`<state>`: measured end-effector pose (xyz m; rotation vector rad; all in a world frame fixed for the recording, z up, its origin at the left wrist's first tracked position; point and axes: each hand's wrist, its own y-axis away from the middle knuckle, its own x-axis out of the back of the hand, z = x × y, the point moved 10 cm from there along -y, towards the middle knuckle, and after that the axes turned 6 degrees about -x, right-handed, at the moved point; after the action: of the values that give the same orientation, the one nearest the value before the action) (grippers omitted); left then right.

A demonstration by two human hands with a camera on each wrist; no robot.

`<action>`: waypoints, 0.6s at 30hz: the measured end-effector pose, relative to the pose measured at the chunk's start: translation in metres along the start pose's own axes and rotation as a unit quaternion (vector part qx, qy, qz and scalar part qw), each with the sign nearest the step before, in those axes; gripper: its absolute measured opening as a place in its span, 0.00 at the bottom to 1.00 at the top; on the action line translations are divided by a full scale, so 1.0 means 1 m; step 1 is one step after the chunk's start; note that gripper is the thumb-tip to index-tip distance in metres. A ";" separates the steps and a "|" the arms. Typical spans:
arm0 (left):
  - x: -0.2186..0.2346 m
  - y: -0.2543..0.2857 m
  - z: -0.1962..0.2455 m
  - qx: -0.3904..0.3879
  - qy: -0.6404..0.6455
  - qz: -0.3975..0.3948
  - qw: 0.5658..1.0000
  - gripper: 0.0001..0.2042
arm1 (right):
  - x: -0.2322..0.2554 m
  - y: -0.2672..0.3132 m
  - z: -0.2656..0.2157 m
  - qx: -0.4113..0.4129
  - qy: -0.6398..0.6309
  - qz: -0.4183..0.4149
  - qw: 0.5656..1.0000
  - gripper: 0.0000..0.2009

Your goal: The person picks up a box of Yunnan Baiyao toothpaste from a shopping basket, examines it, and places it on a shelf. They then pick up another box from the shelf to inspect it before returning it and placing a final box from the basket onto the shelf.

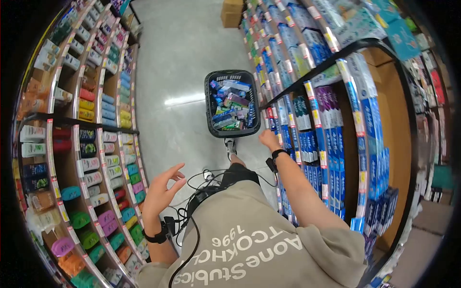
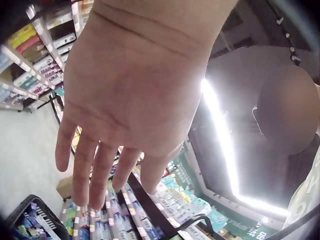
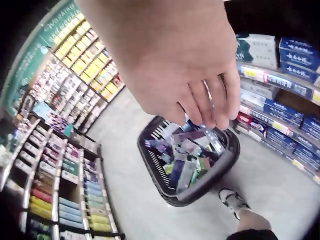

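Observation:
The left hand (image 1: pixel 165 189) is raised in front of the body on the left, its fingers extended and nothing in it. In the left wrist view the left palm (image 2: pixel 130 85) faces the camera with the fingers apart. Beside the right-hand shelves, the right hand (image 1: pixel 270 139) hangs with loosely bent fingers, and no item shows in it. Close by stands a black shopping basket (image 1: pixel 209 113) holding many small packages (image 1: pixel 236 99), mostly blue and purple. From the right wrist view, the right hand (image 3: pixel 185 75) overlaps the basket's far rim.
Shelves of blue boxes (image 1: pixel 331 149) line the right side, with a dark rail (image 1: pixel 312 72) along them. Bottles and colourful packs (image 1: pixel 91 165) fill the left shelves. A cardboard box (image 1: pixel 232 13) sits farther along the grey floor (image 1: pixel 177 62). Black cables (image 1: pixel 185 211) hang at the waist.

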<state>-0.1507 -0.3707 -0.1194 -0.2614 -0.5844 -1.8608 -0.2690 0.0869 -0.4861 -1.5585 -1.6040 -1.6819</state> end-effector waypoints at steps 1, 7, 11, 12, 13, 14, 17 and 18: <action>0.003 -0.005 -0.002 0.015 0.002 0.003 1.000 0.24 | -0.027 -0.031 0.012 -0.007 -0.001 -0.034 0.999 0.16; 0.043 -0.060 -0.005 0.173 0.056 0.116 0.977 0.20 | -0.046 -0.089 -0.037 -0.133 -0.182 -0.070 0.972 0.14; 0.033 -0.088 -0.027 0.206 0.066 0.161 0.963 0.20 | -0.052 -0.118 -0.092 -0.096 -0.143 -0.098 0.980 0.15; 0.023 -0.089 -0.035 0.224 0.061 0.142 0.962 0.20 | -0.063 -0.133 -0.096 -0.063 -0.105 -0.093 0.988 0.15; 0.014 -0.085 -0.038 0.246 0.057 0.120 0.960 0.20 | -0.077 -0.147 -0.101 -0.030 -0.066 -0.094 0.993 0.15; 0.008 -0.082 -0.038 0.267 0.054 0.101 0.957 0.20 | -0.091 -0.158 -0.108 0.005 -0.030 -0.093 0.995 0.16; 0.000 -0.085 -0.033 0.301 0.068 0.098 0.946 0.20 | -0.099 -0.182 -0.128 0.030 -0.014 -0.137 0.990 0.14; 0.000 -0.085 -0.033 0.333 0.070 0.116 0.933 0.20 | -0.096 -0.183 -0.132 -0.009 -0.001 -0.189 0.982 0.16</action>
<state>-0.2258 -0.3652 -0.1706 0.2423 -0.9979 -1.3471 -0.4475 -0.0110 -0.6237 -1.3211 -1.9893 -1.8833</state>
